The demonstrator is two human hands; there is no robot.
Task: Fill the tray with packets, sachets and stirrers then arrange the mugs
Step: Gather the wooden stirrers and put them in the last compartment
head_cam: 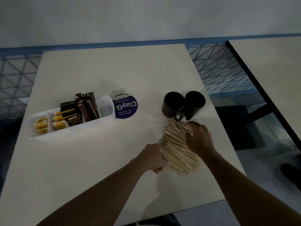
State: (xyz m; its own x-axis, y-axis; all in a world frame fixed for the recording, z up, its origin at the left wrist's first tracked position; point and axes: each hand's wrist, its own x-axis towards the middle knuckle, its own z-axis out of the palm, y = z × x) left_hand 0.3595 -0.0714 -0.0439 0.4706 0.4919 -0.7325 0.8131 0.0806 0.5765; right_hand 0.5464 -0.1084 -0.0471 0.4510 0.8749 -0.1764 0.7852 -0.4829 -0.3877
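Observation:
A long white tray [32,136] lies on the table's left half. It holds yellow sachets [40,126] at its left end, dark packets [71,115] in the middle and brown stick sachets [88,105] standing upright. Its right compartment looks empty. A big pile of wooden stirrers [177,147] in a clear wrapper lies right of centre. My left hand [153,158] grips the pile's near-left side. My right hand [197,137] closes on its far-right side. Two dark mugs [183,104] stand side by side just behind the stirrers, handles toward me.
A round purple "ClayGo" sign [126,107] lies flat beside the tray's right end. The cream table [97,168] ends at a right edge near the mugs. A second table [268,66] with a black rim stands to the right across a gap.

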